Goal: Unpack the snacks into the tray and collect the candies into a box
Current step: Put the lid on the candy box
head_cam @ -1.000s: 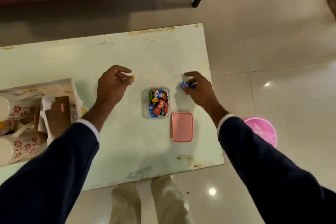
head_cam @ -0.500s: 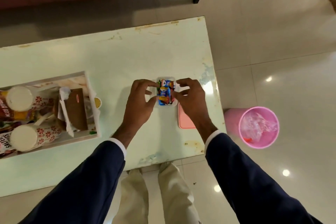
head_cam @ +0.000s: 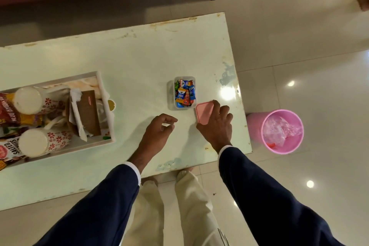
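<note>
the right hand (head_cam: 216, 124) has its fingers spread and curled over the pink lid (head_cam: 203, 111), gripping it near the table's (head_cam: 139, 62) right edge. the left hand (head_cam: 157, 133) hovers beside it with fingers loosely curled, thumb and forefinger close together, holding nothing. just beyond both, the clear box (head_cam: 184, 92) sits uncovered, full of wrapped candies (head_cam: 184, 94). the tray (head_cam: 103, 94) of snacks and cups lies at the table's left edge
</note>
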Demonstrator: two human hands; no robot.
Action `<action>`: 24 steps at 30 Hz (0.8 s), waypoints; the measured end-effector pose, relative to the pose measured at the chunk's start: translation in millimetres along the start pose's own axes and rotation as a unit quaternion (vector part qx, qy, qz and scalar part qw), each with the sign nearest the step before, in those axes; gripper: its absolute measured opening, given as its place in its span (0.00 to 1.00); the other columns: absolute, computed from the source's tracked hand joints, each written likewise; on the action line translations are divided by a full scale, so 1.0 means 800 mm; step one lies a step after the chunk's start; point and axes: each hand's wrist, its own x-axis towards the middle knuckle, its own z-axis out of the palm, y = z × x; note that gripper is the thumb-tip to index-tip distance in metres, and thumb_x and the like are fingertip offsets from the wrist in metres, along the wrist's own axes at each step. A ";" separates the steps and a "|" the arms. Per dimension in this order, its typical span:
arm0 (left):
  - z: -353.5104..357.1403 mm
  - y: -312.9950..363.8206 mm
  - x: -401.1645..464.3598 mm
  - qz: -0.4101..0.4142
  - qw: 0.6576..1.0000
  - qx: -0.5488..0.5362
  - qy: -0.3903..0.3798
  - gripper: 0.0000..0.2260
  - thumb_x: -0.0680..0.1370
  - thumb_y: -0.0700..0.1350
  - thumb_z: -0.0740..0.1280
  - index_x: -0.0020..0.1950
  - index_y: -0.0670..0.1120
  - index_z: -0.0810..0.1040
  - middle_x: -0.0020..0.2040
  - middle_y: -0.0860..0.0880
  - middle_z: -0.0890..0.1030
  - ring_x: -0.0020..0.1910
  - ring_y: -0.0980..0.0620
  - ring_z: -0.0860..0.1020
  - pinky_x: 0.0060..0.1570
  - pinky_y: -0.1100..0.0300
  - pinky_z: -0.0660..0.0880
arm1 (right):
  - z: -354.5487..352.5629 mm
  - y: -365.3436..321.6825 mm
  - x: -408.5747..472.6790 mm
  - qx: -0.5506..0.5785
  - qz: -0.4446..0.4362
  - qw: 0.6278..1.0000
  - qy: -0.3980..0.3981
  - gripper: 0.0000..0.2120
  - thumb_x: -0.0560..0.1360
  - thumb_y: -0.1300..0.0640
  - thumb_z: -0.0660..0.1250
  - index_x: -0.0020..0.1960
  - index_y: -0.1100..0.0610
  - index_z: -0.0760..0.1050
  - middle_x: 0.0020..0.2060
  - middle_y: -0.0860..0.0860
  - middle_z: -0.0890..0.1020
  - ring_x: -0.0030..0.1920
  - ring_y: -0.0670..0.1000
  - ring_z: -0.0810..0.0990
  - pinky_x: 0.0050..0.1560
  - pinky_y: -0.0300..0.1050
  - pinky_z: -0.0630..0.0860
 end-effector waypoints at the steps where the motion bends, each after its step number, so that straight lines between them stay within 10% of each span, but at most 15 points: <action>1: 0.001 0.001 -0.003 -0.002 1.000 -0.001 -0.001 0.09 0.80 0.42 0.66 0.53 0.56 0.81 0.54 0.55 0.82 0.50 0.55 0.79 0.47 0.59 0.71 | 0.000 -0.001 -0.001 0.018 0.009 1.000 -0.004 0.41 0.64 0.43 0.76 0.70 0.52 0.60 0.60 0.56 0.69 0.57 0.61 0.72 0.50 0.55 0.78; 4: 0.002 0.016 -0.015 0.028 1.000 -0.004 -0.012 0.11 0.80 0.41 0.65 0.54 0.57 0.79 0.56 0.58 0.82 0.53 0.56 0.80 0.48 0.59 0.72 | -0.018 0.000 -0.012 0.242 0.072 0.967 -0.026 0.39 0.65 0.45 0.75 0.71 0.48 0.60 0.62 0.55 0.68 0.62 0.60 0.71 0.61 0.59 0.77; 8: 0.003 0.052 -0.027 0.113 0.993 -0.011 -0.037 0.13 0.82 0.47 0.66 0.65 0.59 0.75 0.64 0.62 0.78 0.55 0.62 0.79 0.50 0.68 0.75 | -0.074 -0.010 -0.059 0.580 0.068 0.803 -0.121 0.28 0.71 0.51 0.70 0.69 0.41 0.68 0.63 0.55 0.76 0.62 0.56 0.79 0.54 0.53 0.82; 12: 0.005 0.078 -0.015 0.108 0.992 -0.057 -0.027 0.22 0.78 0.55 0.68 0.72 0.61 0.70 0.64 0.56 0.78 0.54 0.53 0.82 0.50 0.56 0.82 | -0.098 -0.034 -0.080 0.681 0.031 0.693 -0.235 0.19 0.81 0.55 0.63 0.71 0.56 0.72 0.63 0.59 0.80 0.60 0.61 0.82 0.59 0.61 0.80; 18: -0.015 0.095 0.018 0.125 0.989 0.017 0.078 0.20 0.77 0.41 0.71 0.68 0.51 0.76 0.54 0.50 0.81 0.48 0.47 0.83 0.43 0.52 0.82 | -0.088 -0.054 -0.037 0.400 -0.018 0.911 -0.095 0.10 0.80 0.55 0.68 0.60 0.57 0.79 0.49 0.52 0.84 0.51 0.57 0.84 0.48 0.49 0.84; 24: -0.018 0.094 0.074 0.135 0.977 0.134 0.101 0.19 0.76 0.40 0.73 0.66 0.48 0.77 0.56 0.48 0.77 0.49 0.50 0.80 0.46 0.55 0.81 | -0.070 -0.070 0.019 0.320 -0.050 0.946 0.000 0.20 0.75 0.60 0.72 0.65 0.50 0.74 0.45 0.50 0.80 0.44 0.52 0.83 0.45 0.48 0.83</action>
